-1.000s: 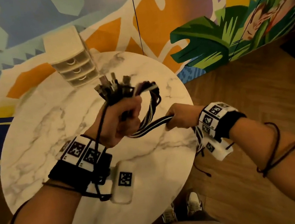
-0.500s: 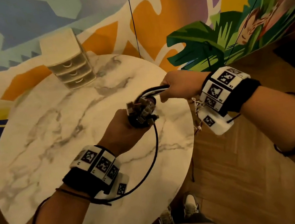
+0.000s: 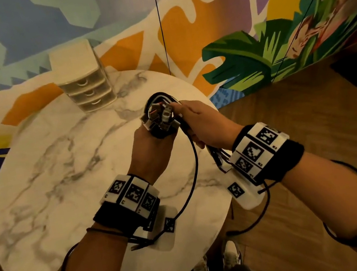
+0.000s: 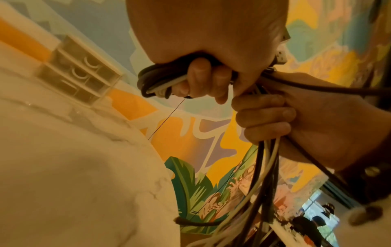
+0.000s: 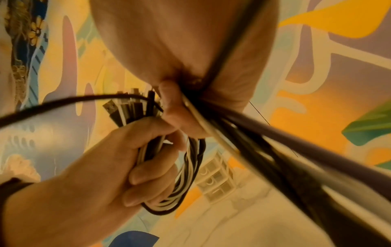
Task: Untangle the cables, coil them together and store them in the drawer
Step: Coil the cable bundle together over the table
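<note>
A bundle of black and white cables [image 3: 159, 114] is held above the round marble table [image 3: 57, 185]. My left hand [image 3: 148, 145] grips the coiled part in its fist, with the plugs [image 5: 127, 108] sticking up and the coil's loop [image 4: 156, 80] bulging out past the fingers. My right hand [image 3: 200, 117] sits right beside it and is curled round the loose strands [image 4: 266, 167]. These strands hang down from it past the table's edge. One thin black cable [image 3: 193, 171] arcs from the bundle down toward my left wrist.
A small white three-drawer unit [image 3: 84, 80] stands at the table's far edge, all drawers closed. Behind it rises a painted mural wall [image 3: 247, 15]. Wooden floor [image 3: 313, 123] lies to the right, and shoes [image 3: 229, 255] show below the table's near edge.
My right hand swung the strands from low right up and round the coil, and now sits against my left hand. The left hand turned its fist so that the plugs point up.
</note>
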